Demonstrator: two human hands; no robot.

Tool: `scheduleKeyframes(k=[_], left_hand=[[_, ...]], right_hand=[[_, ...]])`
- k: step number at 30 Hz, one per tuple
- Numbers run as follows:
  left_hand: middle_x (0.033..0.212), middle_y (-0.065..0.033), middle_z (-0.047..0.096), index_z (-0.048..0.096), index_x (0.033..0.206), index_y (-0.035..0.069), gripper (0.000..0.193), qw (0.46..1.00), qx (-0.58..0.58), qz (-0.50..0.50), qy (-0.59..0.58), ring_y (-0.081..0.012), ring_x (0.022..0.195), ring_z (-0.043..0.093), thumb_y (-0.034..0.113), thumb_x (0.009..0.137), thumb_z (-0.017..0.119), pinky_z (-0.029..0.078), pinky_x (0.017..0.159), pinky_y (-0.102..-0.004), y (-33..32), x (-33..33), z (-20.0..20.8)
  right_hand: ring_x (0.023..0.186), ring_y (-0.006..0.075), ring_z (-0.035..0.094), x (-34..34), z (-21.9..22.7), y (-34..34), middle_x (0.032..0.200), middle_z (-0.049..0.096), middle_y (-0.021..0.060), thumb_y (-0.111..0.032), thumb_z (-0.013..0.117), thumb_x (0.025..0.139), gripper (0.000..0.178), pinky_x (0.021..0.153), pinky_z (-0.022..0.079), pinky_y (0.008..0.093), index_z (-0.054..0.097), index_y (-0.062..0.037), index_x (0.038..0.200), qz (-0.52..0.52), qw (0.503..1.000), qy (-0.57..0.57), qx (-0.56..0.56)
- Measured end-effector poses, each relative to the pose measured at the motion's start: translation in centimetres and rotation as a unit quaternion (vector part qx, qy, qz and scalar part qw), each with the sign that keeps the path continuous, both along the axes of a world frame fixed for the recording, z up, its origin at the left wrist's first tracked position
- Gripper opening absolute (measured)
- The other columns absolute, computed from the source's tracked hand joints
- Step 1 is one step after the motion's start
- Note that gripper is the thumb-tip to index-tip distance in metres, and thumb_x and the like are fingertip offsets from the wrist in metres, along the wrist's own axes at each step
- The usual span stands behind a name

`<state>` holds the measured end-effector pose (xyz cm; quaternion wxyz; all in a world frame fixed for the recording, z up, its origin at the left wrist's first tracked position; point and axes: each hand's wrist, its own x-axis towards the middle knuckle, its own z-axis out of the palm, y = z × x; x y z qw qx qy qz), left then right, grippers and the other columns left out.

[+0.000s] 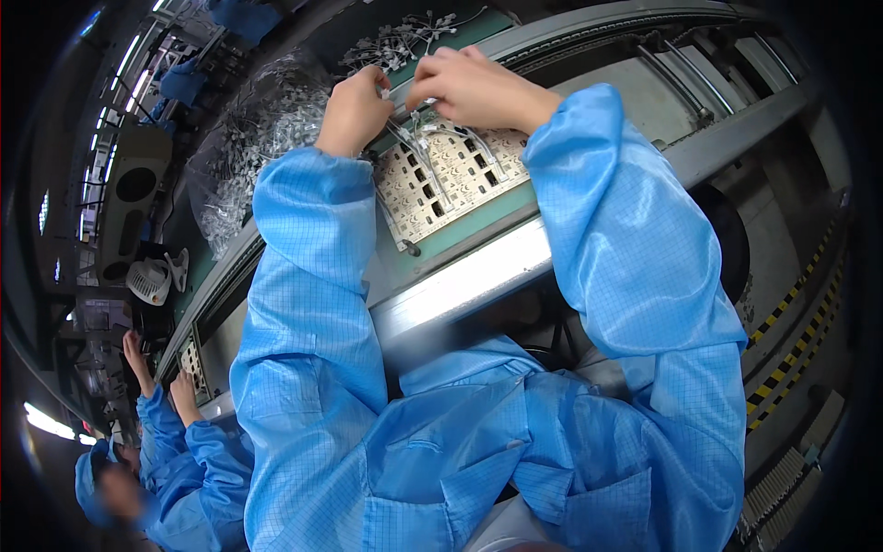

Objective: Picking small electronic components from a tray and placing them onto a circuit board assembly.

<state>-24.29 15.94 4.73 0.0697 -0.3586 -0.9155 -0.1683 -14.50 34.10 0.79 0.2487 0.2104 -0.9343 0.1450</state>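
A cream circuit board panel (425,195) with rows of black components lies on a green carrier in front of me. Several white connector cables (436,177) run across it. Over the panel's far left corner, my left hand (357,112) is closed, with a bit of white cable showing at its fingertips. Close by on the right, my right hand (469,87) bends over the panel's far edge. Its thumb and fingers are pinched together, and what is between them is mostly hidden. The fingertips of both hands are a short gap apart.
A clear plastic bag (276,124) of white cables lies left of my left arm. More loose cables (400,44) are heaped beyond my hands. A metal conveyor rail (469,285) runs along the near side. At lower left, a co-worker (184,460) in blue works at another board (191,363).
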Motion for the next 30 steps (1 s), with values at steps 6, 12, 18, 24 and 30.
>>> scheduleKeyframes(k=[6,12,18,24,30], left_hand=[[0.083,-0.0160,0.067,0.065,0.105,0.002,0.027,0.991,0.086,-0.100,0.006,-0.0318,0.079,0.067,0.004,0.078,0.064,0.053,0.073,-0.0385,0.2,2.1,0.4],[0.085,-0.0159,0.067,0.066,0.103,0.002,0.023,0.978,0.068,-0.191,-0.043,-0.0305,0.078,0.067,0.001,0.080,0.065,0.053,0.072,-0.0382,0.5,2.3,0.3],[0.091,-0.0180,0.067,0.068,0.104,0.003,0.026,0.967,0.053,-0.247,-0.019,-0.0355,0.085,0.066,0.000,0.079,0.066,0.052,0.076,-0.0400,1.5,2.3,-0.7],[0.094,-0.0180,0.067,0.070,0.102,0.004,0.025,0.966,0.065,-0.250,0.014,-0.0378,0.086,0.065,0.000,0.078,0.065,0.052,0.077,-0.0405,1.7,3.0,-0.7],[0.092,-0.0151,0.069,0.072,0.105,0.005,0.028,0.975,0.077,-0.205,-0.022,-0.0336,0.085,0.068,-0.003,0.079,0.065,0.054,0.077,-0.0384,1.0,3.3,-0.9]], right_hand=[[0.110,0.0189,0.054,0.1,0.1,-0.6,0.104,0.060,0.0011,-0.014,0.066,0.085,0.013,0.099,0.038,0.0395,0.072,-0.0178,0.096,0.004,0.997,-0.003,0.074],[0.093,0.0230,0.062,0.7,2.1,1.0,0.089,0.066,0.0053,-0.014,0.069,0.083,0.009,0.088,0.046,0.0387,0.072,-0.0125,0.091,0.008,0.996,-0.088,-0.027],[0.075,0.0251,0.066,1.0,2.2,1.9,0.081,0.070,0.0099,-0.011,0.069,0.081,0.012,0.071,0.052,0.0370,0.071,-0.0041,0.091,0.026,0.990,-0.103,-0.096],[0.075,0.0219,0.066,1.4,3.0,2.5,0.082,0.070,0.0104,-0.009,0.067,0.082,0.014,0.070,0.052,0.0347,0.072,-0.0043,0.094,0.045,0.972,-0.162,-0.164],[0.082,0.0251,0.068,0.3,1.9,2.6,0.090,0.072,0.0111,-0.004,0.063,0.081,0.029,0.075,0.054,0.0348,0.071,-0.0082,0.108,0.007,0.980,-0.122,-0.160]])
